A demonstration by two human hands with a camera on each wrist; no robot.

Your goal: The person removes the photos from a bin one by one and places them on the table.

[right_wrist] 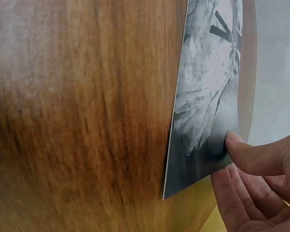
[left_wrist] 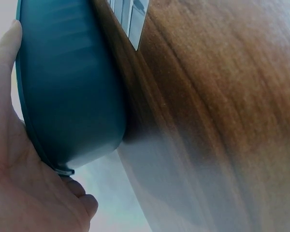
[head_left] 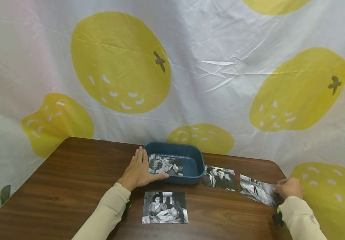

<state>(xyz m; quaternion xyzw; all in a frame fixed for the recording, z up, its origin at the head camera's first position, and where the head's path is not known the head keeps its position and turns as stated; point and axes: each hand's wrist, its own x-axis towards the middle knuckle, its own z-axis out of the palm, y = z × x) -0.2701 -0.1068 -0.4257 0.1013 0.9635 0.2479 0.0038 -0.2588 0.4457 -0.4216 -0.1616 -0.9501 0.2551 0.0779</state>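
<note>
My left hand (head_left: 139, 170) rests against the near left corner of a blue plastic bin (head_left: 195, 180), fingers straight along its left side and thumb lying along the front rim. In the left wrist view the thumb (left_wrist: 7, 46) touches the bin's rim. A black-and-white photo (head_left: 166, 165) lies inside the bin. At the table's right side my right hand (head_left: 289, 188) pinches the right end of another black-and-white photo (head_left: 256, 190), which shows a pale, full gown. Its held corner, seen in the right wrist view, sits between thumb (right_wrist: 253, 157) and fingers.
A photo of two people (head_left: 219, 178) lies just right of the bin. Another photo (head_left: 164, 208) lies on the wooden table (head_left: 220, 216) in front of the bin. A white curtain (head_left: 208, 83) with yellow fruit hangs close behind the table's back edge.
</note>
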